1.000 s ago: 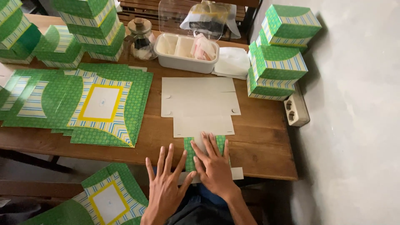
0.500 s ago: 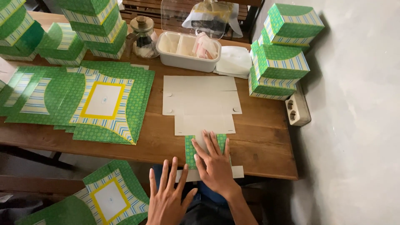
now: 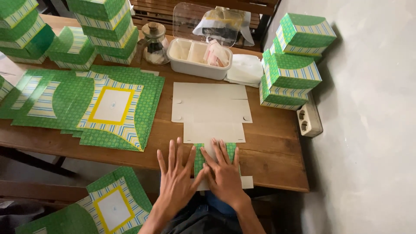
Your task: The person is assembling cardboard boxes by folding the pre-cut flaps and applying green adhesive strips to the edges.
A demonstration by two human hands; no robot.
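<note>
A flat unfolded box blank point(image 3: 210, 108) lies plain-side up on the wooden table point(image 3: 273, 151). Its near flap point(image 3: 200, 152) is folded back, showing the green patterned side. My right hand point(image 3: 223, 171) presses flat on that green flap with fingers spread. Just to its left, my left hand point(image 3: 177, 175) also lies flat with spread fingers, its thumb side touching the flap's left edge. Neither hand holds anything.
A pile of flat green blanks point(image 3: 112, 108) lies left; another blank point(image 3: 110, 206) sits below the table edge. Folded green boxes stand stacked at the right point(image 3: 294, 65) and back left point(image 3: 104, 26). A white tray point(image 3: 197, 58), glass jar point(image 3: 154, 43) and power strip point(image 3: 307, 121) are there too.
My left hand has moved up and rightward onto the table beside the right hand. The right hand keeps pressing the green flap.
</note>
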